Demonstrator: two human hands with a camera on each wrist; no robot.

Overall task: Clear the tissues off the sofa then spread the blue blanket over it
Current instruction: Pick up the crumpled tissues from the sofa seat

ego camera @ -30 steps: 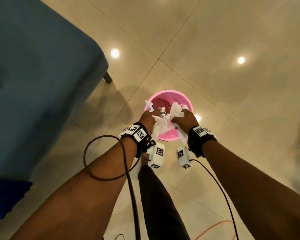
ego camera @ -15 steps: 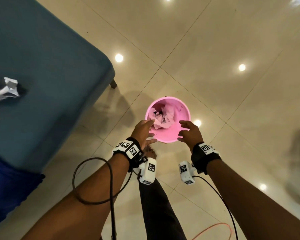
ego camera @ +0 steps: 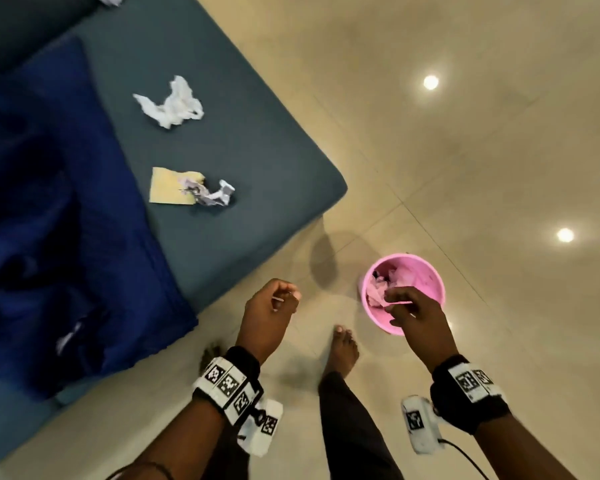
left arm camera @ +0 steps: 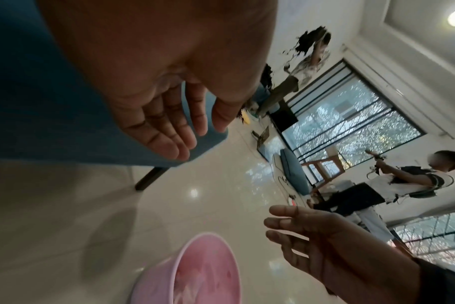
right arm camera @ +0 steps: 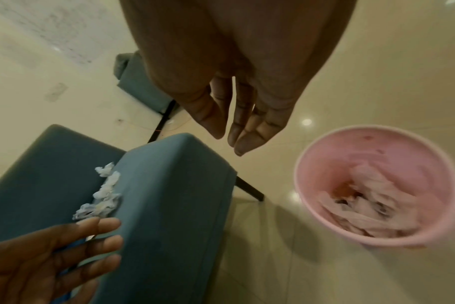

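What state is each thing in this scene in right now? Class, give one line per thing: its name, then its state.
Left hand: empty, fingers loosely curled.
Right hand: empty, fingers relaxed, above the bucket.
Pink bucket: upright on the floor, tissues inside.
White tissue: crumpled, lying on the sofa.
Yellow paper: flat on the sofa, beside a crumpled tissue.
Blue blanket: bunched on the sofa, not spread.
Sofa: not yet cleared.
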